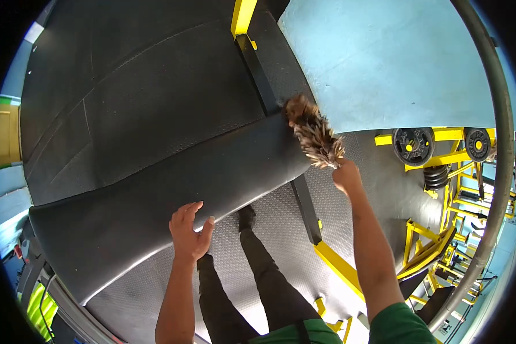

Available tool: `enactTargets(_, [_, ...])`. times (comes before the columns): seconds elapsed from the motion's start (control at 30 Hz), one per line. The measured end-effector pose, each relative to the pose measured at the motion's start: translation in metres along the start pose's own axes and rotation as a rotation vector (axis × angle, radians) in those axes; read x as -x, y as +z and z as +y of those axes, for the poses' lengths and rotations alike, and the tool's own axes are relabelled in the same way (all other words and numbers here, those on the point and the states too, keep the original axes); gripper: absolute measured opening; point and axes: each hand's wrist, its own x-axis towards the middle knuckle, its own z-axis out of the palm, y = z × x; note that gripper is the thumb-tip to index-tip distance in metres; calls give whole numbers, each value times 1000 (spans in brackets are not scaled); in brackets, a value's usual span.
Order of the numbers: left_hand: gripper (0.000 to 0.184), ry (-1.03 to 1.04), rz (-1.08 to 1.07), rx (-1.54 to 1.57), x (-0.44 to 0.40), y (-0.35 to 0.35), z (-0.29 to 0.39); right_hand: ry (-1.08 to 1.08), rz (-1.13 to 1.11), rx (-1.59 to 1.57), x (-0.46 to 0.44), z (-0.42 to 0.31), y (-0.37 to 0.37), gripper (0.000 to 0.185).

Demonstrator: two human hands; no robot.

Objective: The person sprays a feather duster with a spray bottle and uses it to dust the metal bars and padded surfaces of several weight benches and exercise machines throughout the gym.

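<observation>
My right hand (347,175) grips a brown feather duster (315,133) by its lower end; the handle is hidden in my fist. The feathers lie against the right end of a long black padded bench (172,166). My left hand (190,232) is at the bench's near edge with thumb and fingers apart, holding nothing. Whether its palm touches the padding I cannot tell.
Black and yellow frame legs (307,209) reach out beneath the bench. A curved metal bar (501,132) runs down the right side. Beyond it stand yellow racks with weight plates (413,146). A light blue wall (395,63) rises at upper right.
</observation>
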Motion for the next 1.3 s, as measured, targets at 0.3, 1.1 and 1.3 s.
enactTargets(0.3, [42, -19, 18, 4, 7, 0, -7, 163, 20, -172, 116, 34, 85, 35])
enactTargets(1.1, [37, -71, -53, -99, 58, -35, -55, -190, -220, -404, 253, -31, 268, 30])
enactTargets(1.3, [37, -358, 208, 107, 77, -34, -100, -57, -64, -510, 248, -26, 271, 37])
